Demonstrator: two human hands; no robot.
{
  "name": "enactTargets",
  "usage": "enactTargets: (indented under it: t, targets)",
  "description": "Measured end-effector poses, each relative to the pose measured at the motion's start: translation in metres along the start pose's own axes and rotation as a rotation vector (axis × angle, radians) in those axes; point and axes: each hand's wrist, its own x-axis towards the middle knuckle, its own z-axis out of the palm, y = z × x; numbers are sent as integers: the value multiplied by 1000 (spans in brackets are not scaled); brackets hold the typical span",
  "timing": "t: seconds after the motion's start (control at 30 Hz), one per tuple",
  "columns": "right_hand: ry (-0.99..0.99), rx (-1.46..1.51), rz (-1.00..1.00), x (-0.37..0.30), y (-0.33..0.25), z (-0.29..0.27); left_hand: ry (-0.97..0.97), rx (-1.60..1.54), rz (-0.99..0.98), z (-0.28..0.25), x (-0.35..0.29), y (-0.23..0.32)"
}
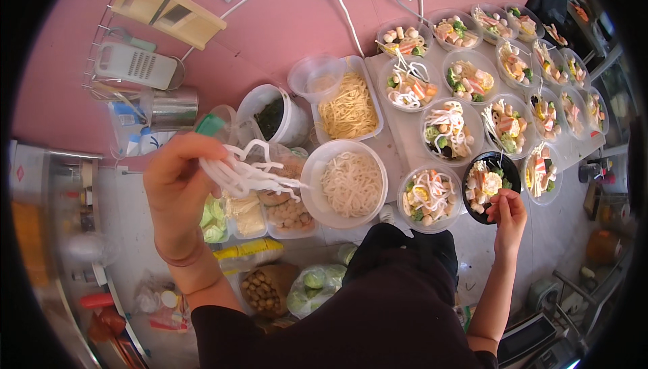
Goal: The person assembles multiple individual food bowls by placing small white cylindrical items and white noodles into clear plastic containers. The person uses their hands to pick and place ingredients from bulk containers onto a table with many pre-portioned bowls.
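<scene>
"While the left hand [177,178] pinches a bundle of white noodles [251,174], where do the strands hang?"

"Left of the round white tub [337,220], tips close to its rim in this view; more noodles [352,183] lie inside."

"And the right hand [507,212]?"

"Narrowed, with its tips at the right side of the black bowl [509,166]; I can't tell whether it grips the rim or the food [482,181]. A clear bowl [454,215] stands just left."

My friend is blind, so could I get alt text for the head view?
A person's left hand holds up thick white noodles beside a round tub of more, while the right hand is at the edge of a filled black bowl. Rows of clear bowls of mixed food fill the upper right.
</scene>
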Motion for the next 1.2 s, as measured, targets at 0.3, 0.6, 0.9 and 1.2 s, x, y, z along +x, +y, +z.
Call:
enactTargets:
  t: [0.3, 0.6, 0.9, 1.2]
  targets:
    - [84, 71, -9, 1, -5, -17, -70, -192, 552, 85, 34, 59]
    - [301, 140, 32, -28, 7, -64, -880, -396, 162, 266, 57, 36]
    - [339, 142, 57, -39, 24, -73, -991, 307, 430, 399, 48, -52]
    - [277, 102, 15, -24, 16, -59, -898, -647, 48, 352, 56, -19]
